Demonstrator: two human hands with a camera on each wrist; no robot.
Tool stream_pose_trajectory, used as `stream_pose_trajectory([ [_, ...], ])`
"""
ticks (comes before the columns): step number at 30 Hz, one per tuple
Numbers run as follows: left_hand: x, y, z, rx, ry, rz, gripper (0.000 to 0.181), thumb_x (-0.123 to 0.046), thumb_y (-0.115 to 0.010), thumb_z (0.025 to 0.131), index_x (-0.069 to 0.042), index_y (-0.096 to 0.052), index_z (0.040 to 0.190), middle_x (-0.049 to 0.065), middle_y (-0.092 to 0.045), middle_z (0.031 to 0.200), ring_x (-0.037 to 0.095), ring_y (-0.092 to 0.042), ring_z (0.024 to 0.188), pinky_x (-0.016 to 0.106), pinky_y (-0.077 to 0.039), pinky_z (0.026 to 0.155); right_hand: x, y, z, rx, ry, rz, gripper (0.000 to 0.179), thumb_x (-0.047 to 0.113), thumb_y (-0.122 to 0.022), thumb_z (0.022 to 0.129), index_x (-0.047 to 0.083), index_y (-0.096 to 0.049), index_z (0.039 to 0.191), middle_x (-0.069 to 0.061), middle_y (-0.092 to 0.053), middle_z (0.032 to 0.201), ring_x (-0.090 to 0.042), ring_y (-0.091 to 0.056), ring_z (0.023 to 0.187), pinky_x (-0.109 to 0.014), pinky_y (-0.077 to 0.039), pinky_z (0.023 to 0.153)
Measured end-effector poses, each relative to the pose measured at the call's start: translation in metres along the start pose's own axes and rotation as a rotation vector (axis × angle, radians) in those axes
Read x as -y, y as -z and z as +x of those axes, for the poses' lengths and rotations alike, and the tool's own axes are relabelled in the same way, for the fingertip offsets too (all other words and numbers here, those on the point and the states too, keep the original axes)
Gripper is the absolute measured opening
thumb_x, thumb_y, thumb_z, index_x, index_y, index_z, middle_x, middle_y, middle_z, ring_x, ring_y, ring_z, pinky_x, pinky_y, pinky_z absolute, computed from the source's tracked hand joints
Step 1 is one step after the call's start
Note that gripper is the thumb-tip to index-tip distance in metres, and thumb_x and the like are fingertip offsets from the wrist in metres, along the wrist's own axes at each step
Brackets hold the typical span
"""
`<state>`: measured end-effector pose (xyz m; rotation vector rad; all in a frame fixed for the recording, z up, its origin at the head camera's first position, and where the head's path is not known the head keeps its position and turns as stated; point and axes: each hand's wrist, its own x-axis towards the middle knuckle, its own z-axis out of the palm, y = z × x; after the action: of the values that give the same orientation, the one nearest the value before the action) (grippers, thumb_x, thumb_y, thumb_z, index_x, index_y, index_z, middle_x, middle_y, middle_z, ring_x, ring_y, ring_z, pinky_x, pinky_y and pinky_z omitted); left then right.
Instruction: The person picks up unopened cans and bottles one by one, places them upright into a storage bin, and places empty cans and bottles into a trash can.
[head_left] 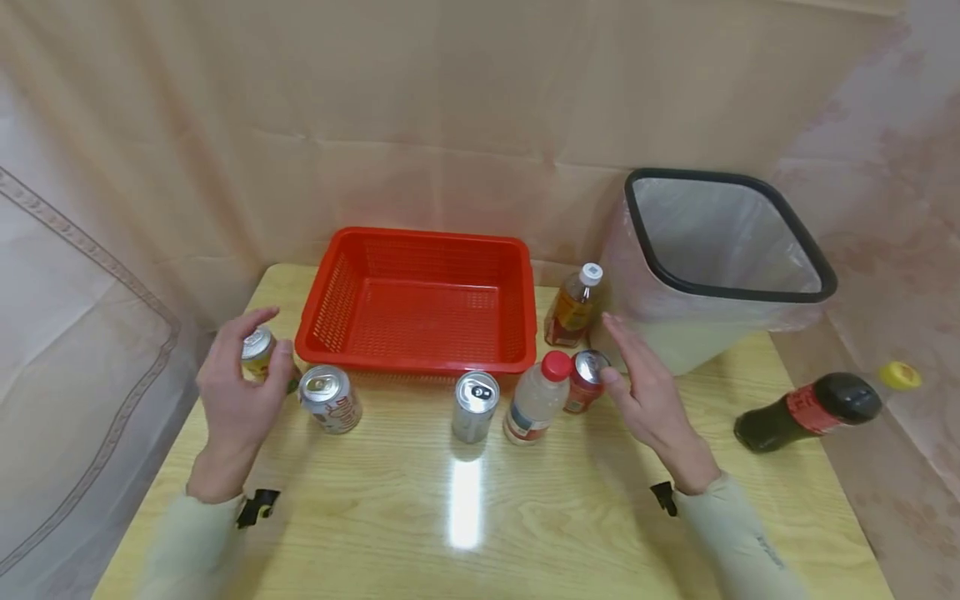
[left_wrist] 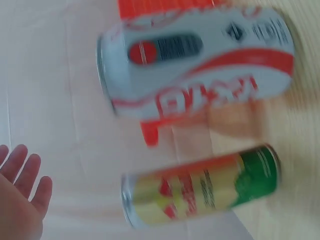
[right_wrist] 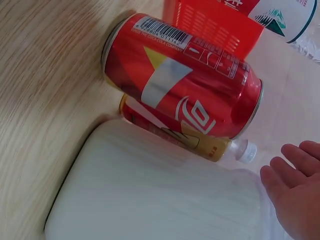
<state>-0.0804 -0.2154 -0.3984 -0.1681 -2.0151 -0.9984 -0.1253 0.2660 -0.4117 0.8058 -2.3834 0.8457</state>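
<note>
My left hand (head_left: 238, 387) hovers at the table's left side, thumb and fingers spread apart near a slim yellow-and-green can (left_wrist: 200, 186). To its right stands a white can with red lettering (head_left: 330, 400). On the right, my other hand (head_left: 651, 398) holds nothing; its fingers reach beside a red Coca-Cola can (right_wrist: 182, 75). Left of that can is a clear bottle with a red cap (head_left: 537, 398). Behind it, a tea-coloured bottle with a white cap (head_left: 573, 307) stands against the bin. A silver can (head_left: 475, 407) is upright at the middle.
A red plastic basket (head_left: 416, 365) lies at the back of the wooden table (head_left: 390, 517). At the back right stands a pale bin (head_left: 660, 329) with a black rim and a liner. A dark cola bottle with a yellow cap (head_left: 817, 406) is near the right edge.
</note>
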Motion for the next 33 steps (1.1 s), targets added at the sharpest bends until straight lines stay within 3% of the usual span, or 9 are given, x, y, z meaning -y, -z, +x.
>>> stream_pose_trajectory([
  [3,0.008,0.008,-0.001,-0.031,0.069,0.037,0.045,-0.013,-0.067,0.090,0.004,-0.064,0.131,0.022,-0.066,0.127,0.013,-0.057,0.119,0.018,-0.039,0.106,0.000,-0.001,-0.001,0.008,-0.010,0.010,0.079,0.061,-0.031,0.108,-0.001,-0.046,0.153,-0.020,-0.047,0.157,-0.045,-0.043,0.143,-0.039,-0.026,0.125],
  [6,0.015,0.013,-0.004,-0.018,0.191,0.081,0.055,-0.017,-0.069,0.091,0.000,-0.056,0.141,0.017,-0.057,0.142,0.023,-0.050,0.130,0.019,-0.034,0.112,-0.001,-0.001,-0.001,0.013,-0.020,0.013,0.079,0.061,-0.032,0.108,-0.002,-0.046,0.153,-0.020,-0.047,0.157,-0.044,-0.041,0.145,-0.038,-0.024,0.125],
  [9,0.022,0.015,-0.006,0.001,0.321,0.099,0.067,-0.020,-0.071,0.091,-0.005,-0.047,0.151,0.010,-0.046,0.156,0.024,-0.041,0.143,0.024,-0.028,0.118,-0.001,-0.001,-0.001,0.020,-0.032,0.014,0.078,0.061,-0.032,0.108,-0.002,-0.046,0.153,-0.020,-0.046,0.158,-0.044,-0.040,0.146,-0.038,-0.023,0.126],
  [16,0.042,0.013,-0.009,0.152,0.641,0.060,0.093,-0.032,-0.074,0.094,-0.017,-0.018,0.166,0.002,-0.020,0.171,0.020,-0.018,0.157,0.038,-0.014,0.127,0.000,-0.001,-0.003,0.028,-0.052,0.023,0.079,0.061,-0.032,0.108,-0.002,-0.045,0.154,-0.019,-0.045,0.159,-0.044,-0.039,0.146,-0.038,-0.023,0.126],
  [18,0.050,0.013,-0.009,0.188,0.700,0.043,0.097,-0.036,-0.074,0.094,-0.018,-0.013,0.167,0.003,-0.017,0.172,0.021,-0.016,0.158,0.039,-0.013,0.128,0.000,-0.001,-0.003,0.028,-0.051,0.024,0.080,0.062,-0.031,0.108,-0.002,-0.045,0.154,-0.019,-0.045,0.158,-0.044,-0.039,0.146,-0.038,-0.023,0.126],
  [21,0.060,0.011,-0.009,0.215,0.743,0.029,0.100,-0.037,-0.075,0.094,-0.016,-0.010,0.167,0.005,-0.016,0.172,0.022,-0.016,0.158,0.040,-0.014,0.127,0.000,-0.001,-0.003,0.031,-0.051,0.030,0.081,0.063,-0.031,0.107,-0.002,-0.045,0.153,-0.019,-0.045,0.158,-0.043,-0.040,0.146,-0.036,-0.023,0.126],
  [26,0.069,0.010,-0.011,0.208,0.781,0.019,0.098,-0.036,-0.077,0.092,-0.013,-0.016,0.165,0.010,-0.024,0.169,0.026,-0.025,0.155,0.043,-0.020,0.127,0.001,-0.001,-0.005,0.037,-0.064,0.031,0.080,0.062,-0.032,0.107,-0.002,-0.046,0.153,-0.019,-0.045,0.158,-0.042,-0.039,0.147,-0.033,-0.022,0.125],
  [33,0.075,0.006,-0.012,0.238,0.753,0.104,0.079,-0.037,-0.074,0.095,-0.005,-0.033,0.155,0.015,-0.048,0.153,0.033,-0.048,0.135,0.047,-0.038,0.116,0.000,-0.001,-0.007,0.040,-0.059,0.026,0.082,0.064,-0.030,0.107,-0.002,-0.045,0.153,-0.019,-0.045,0.159,-0.043,-0.040,0.146,-0.036,-0.023,0.126],
])
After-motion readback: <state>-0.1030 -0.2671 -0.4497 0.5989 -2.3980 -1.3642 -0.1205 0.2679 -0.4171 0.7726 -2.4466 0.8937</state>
